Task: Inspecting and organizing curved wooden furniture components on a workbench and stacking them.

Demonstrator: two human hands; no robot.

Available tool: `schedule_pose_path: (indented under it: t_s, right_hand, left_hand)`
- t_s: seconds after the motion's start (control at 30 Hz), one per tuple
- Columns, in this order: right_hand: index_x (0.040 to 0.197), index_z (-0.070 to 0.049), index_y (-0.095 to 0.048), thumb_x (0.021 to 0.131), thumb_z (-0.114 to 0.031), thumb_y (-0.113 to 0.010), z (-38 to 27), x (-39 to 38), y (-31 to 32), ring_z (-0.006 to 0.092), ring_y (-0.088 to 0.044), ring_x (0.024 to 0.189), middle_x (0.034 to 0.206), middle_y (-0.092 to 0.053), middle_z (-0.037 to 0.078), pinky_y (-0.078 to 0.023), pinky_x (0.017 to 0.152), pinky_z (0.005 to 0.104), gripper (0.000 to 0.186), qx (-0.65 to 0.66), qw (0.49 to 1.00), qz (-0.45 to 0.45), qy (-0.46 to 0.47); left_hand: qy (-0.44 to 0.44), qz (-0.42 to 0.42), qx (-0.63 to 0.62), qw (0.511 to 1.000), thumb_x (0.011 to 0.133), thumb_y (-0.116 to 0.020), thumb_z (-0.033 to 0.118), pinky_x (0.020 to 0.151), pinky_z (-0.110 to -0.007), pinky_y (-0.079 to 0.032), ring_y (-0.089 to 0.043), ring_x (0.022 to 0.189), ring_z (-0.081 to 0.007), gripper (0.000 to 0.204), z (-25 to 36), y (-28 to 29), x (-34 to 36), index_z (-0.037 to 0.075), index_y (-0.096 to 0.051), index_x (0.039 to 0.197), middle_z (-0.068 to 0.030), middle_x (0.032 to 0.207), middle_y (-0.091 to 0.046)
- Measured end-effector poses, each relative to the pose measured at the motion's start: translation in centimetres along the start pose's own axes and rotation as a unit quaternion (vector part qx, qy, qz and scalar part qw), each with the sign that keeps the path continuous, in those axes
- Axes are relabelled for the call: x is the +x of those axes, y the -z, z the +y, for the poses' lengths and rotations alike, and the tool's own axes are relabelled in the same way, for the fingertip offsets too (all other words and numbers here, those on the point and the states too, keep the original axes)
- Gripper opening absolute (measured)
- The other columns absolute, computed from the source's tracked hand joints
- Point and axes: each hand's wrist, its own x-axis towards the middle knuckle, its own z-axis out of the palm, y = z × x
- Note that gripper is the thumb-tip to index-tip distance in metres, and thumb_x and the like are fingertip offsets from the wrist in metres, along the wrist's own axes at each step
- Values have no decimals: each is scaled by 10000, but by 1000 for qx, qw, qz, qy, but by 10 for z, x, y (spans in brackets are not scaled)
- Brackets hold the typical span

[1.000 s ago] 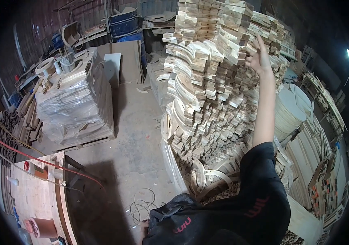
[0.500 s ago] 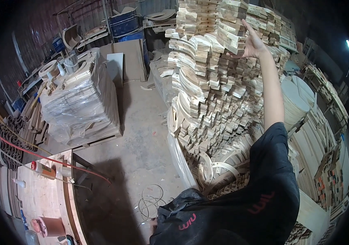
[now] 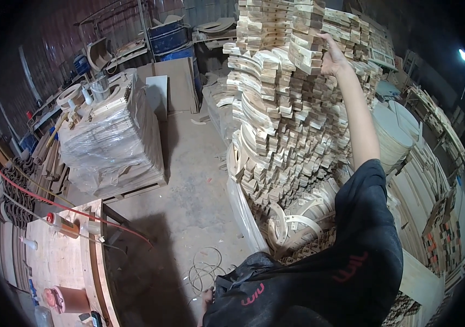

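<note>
A tall stack of curved wooden pieces with blocky, light-coloured ends rises in front of me to the right. My right hand reaches up to its upper part, fingers extended against the ends of a short column of pieces. The palm side is partly hidden, and no piece is seen lifted off the stack. Low in the view, my left hand hangs beside my dark shirt, mostly covered by it; its fingers cannot be made out. Below the stack lie loose curved wooden rings.
A plastic-wrapped pallet load stands at the left. Nearer is a wooden workbench with a pink container, bottles and a red hose across it. Thin hoops lie on the floor. Round boards are stacked at right.
My right thumb, earlier below the short column, has drawn back toward the right, and the fingers sit closer together. The column stays in place. The whole view has shifted slightly.
</note>
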Motion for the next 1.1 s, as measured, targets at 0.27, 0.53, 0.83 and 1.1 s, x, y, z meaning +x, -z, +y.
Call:
schedule_pose_path:
  t_s: [0.27,0.53,0.83,1.1]
  right_hand:
    - [1293,57,-367,670,-465,-737,4,-88,-10,308,-518,1093,1224,-499,191,-422,947,488,893,20,998,17,55]
    - [1170,77,-461,727,-416,-704,33,-171,11,273,-581,978,1083,-544,202,-501,855,474,706,52,996,9,68]
    - [1377,-26,-345,772,-586,-618,87,-262,-6,335,-472,1215,1325,-478,174,-402,1015,521,868,45,973,109,197]
    - [1398,-24,-329,756,-402,-634,163,-232,-109,284,-484,1205,1345,-460,162,-391,1026,454,805,61,974,-213,-42]
  left_hand:
    - [-301,-90,5,949,951,-465,383,669,-258,-432,-507,670,-94,344,275,-45,-117,116,-561,757,17,693,-549]
    - [-436,-254,47,862,963,-467,389,812,-249,-431,-593,946,-108,455,467,-143,-194,40,-495,1254,-66,1098,-615]
    - [-449,-483,37,751,992,-382,379,928,-317,-448,-578,1040,-189,497,535,-270,-312,14,-377,1328,-144,1192,-575]
    - [-342,-502,-104,787,752,-365,821,1006,-402,-408,-434,1237,-304,1115,537,-219,-357,-88,-238,1385,-258,1331,-392]
